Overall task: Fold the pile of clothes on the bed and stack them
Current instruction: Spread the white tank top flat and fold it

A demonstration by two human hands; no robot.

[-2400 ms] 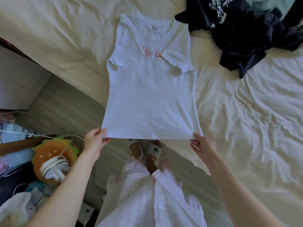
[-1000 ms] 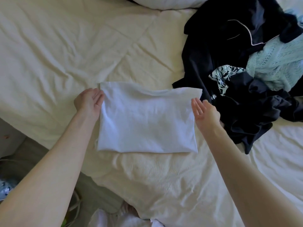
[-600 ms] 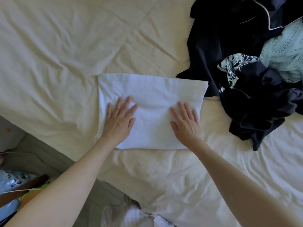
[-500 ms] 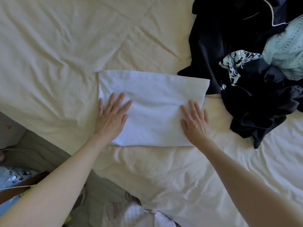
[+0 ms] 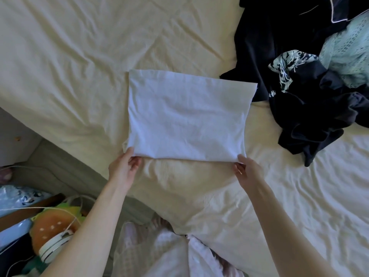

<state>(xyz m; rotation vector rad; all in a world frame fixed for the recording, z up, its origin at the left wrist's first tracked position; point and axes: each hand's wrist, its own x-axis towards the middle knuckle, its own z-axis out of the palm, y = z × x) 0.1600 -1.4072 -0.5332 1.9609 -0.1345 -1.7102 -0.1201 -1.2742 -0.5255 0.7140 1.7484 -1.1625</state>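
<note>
Head view: both arms reach up from the lower frame. Left hand (image 5: 124, 167) and right hand (image 5: 246, 170) each pinch a near corner of the folded shirt (image 5: 186, 114), mid-frame on the bed (image 5: 79, 56). Pile (image 5: 307, 80) upper right.

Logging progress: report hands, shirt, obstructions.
Left hand and right hand pinching near corners of folded white shirt. Shirt flat on bed. Unfolded dark pile beside it.

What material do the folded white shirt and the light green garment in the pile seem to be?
Folded white shirt: probably thin cotton jersey, matte, with soft fine wrinkles. Light green garment: likely eyelet or lace-like woven cotton, matte, with rows of small holes. Neither fibre can be confirmed by sight.
</note>
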